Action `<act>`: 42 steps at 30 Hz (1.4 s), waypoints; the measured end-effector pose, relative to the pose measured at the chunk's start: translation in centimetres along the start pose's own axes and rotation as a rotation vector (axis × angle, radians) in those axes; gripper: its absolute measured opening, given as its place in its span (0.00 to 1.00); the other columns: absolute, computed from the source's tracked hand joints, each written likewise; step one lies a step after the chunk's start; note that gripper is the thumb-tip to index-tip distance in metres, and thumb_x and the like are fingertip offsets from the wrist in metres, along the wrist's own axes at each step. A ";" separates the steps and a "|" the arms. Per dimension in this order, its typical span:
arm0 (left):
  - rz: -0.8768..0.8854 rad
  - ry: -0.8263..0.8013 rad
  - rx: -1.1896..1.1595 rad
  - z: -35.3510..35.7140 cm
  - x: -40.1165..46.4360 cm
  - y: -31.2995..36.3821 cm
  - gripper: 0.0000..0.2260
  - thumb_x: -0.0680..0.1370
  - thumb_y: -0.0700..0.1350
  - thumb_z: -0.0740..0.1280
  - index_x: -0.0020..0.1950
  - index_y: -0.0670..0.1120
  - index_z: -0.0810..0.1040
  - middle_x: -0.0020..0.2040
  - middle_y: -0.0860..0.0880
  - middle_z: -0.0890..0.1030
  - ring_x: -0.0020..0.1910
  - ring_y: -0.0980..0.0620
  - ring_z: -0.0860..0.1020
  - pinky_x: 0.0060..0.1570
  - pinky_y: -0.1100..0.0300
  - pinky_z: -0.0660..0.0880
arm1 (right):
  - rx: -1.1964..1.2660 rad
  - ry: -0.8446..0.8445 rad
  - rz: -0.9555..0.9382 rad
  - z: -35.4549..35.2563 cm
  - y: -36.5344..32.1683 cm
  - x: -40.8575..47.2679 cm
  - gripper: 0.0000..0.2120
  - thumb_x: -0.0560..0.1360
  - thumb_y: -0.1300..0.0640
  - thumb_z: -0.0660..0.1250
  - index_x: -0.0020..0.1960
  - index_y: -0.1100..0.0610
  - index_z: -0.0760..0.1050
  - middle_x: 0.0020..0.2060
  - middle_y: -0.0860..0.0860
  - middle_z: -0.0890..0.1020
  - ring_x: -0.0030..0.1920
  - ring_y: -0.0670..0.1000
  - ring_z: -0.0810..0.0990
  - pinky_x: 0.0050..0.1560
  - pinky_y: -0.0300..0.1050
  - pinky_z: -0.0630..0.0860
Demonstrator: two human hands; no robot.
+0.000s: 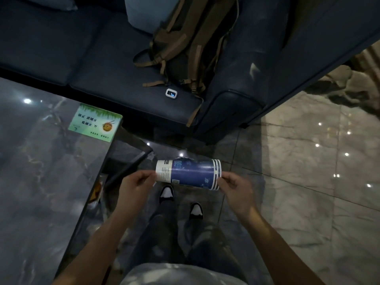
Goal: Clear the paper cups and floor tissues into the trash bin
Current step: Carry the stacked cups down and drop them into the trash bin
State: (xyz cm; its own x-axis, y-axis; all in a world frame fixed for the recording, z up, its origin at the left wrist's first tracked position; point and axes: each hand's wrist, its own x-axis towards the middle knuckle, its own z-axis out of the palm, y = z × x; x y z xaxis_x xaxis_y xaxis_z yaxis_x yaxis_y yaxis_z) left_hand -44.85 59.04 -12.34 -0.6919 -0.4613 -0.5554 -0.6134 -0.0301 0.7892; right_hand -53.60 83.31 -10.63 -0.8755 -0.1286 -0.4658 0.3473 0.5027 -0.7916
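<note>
A stack of nested blue-and-white paper cups (pixel 188 174) lies sideways in the air between my hands, above the floor and my feet. My left hand (pixel 134 187) pinches the white bottom end of the stack. My right hand (pixel 236 191) grips the rim end, where several rims show. No trash bin and no tissues are in view.
A dark marble table (pixel 35 182) fills the left, with a green card (pixel 95 125) at its corner. A dark blue sofa (pixel 236 103) stands ahead, carrying a brown backpack (pixel 185 44) and a small white device (pixel 171 93). Glossy marble floor (pixel 308 171) opens to the right.
</note>
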 end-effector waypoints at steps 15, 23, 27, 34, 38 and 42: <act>-0.139 -0.107 0.072 4.7 8.9 -8.4 0.12 0.78 0.33 0.67 0.48 0.50 0.82 0.42 0.53 0.84 0.39 0.59 0.81 0.37 0.74 0.75 | -0.159 -0.055 0.274 3.9 10.2 6.7 0.07 0.75 0.63 0.69 0.52 0.59 0.80 0.46 0.56 0.84 0.45 0.49 0.83 0.47 0.41 0.80; -0.203 -0.199 0.079 9.7 16.1 -17.8 0.13 0.77 0.31 0.65 0.57 0.42 0.81 0.53 0.46 0.83 0.48 0.60 0.80 0.44 0.75 0.74 | -0.269 -0.115 0.318 6.8 19.0 13.3 0.08 0.74 0.61 0.69 0.53 0.61 0.81 0.46 0.59 0.85 0.46 0.57 0.84 0.53 0.55 0.81; -0.221 -0.203 0.131 11.9 18.9 -22.4 0.13 0.78 0.31 0.65 0.62 0.36 0.79 0.61 0.37 0.79 0.57 0.45 0.78 0.55 0.67 0.75 | -0.336 -0.187 0.274 8.2 23.2 15.8 0.06 0.74 0.59 0.68 0.49 0.59 0.82 0.44 0.57 0.85 0.45 0.57 0.83 0.51 0.57 0.80; -0.311 -0.226 0.097 15.7 22.6 -27.6 0.12 0.77 0.33 0.66 0.58 0.45 0.81 0.53 0.46 0.80 0.47 0.53 0.77 0.40 0.77 0.72 | -0.316 -0.154 0.294 11.8 29.0 19.8 0.05 0.74 0.60 0.68 0.39 0.57 0.80 0.37 0.59 0.85 0.40 0.59 0.83 0.44 0.57 0.81; -0.227 -0.284 0.182 17.0 24.3 -29.6 0.17 0.78 0.32 0.63 0.62 0.48 0.79 0.61 0.45 0.79 0.58 0.46 0.77 0.59 0.58 0.74 | -0.317 -0.163 0.316 13.9 31.1 21.7 0.07 0.74 0.62 0.67 0.41 0.66 0.78 0.36 0.62 0.82 0.38 0.61 0.81 0.42 0.53 0.80; -0.157 -0.332 0.236 18.0 25.5 -31.8 0.20 0.78 0.32 0.63 0.69 0.42 0.74 0.70 0.54 0.66 0.64 0.54 0.70 0.51 0.81 0.67 | -0.293 -0.162 0.336 15.8 32.2 22.9 0.14 0.73 0.66 0.64 0.29 0.64 0.67 0.27 0.55 0.70 0.30 0.50 0.70 0.33 0.39 0.67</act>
State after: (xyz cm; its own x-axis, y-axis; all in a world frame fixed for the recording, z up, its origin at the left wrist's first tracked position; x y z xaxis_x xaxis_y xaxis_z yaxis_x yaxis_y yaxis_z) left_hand -49.80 64.20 -56.32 -0.6449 -0.1557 -0.7482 -0.7642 0.1440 0.6287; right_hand -57.14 83.02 -53.05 -0.6587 -0.0373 -0.7514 0.4729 0.7563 -0.4521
